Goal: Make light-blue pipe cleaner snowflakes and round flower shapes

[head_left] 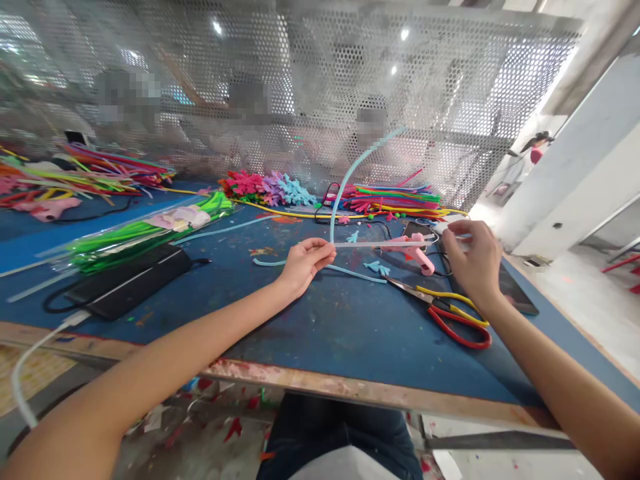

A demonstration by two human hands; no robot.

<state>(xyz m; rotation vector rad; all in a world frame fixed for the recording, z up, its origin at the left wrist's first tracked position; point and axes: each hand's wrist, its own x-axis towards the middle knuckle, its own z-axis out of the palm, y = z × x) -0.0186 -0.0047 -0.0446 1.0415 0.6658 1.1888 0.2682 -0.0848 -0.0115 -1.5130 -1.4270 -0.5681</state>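
My left hand (309, 267) pinches a light blue pipe cleaner (345, 181) that bends upward and to the right. From the same fingertips a pale straight stick (363, 245) runs right, passing over a pink glue gun (417, 253). Near the stick's far end is my right hand (475, 260), fingers bent and apart, with nothing visible in them. Another light blue pipe cleaner (357, 273) lies on the table, partly hidden behind my left hand. Scissors (437, 305) with one yellow and one red handle lie below the glue gun, beside my right wrist.
A bagged green bundle of pipe cleaners (135, 233) rests by a black power strip (130, 280) at left. Coloured branch-like pieces (270, 188) and a pipe cleaner bundle (390, 200) lie along a perforated metal screen (320, 80). A dark tablet-like slab (515, 290) sits at right.
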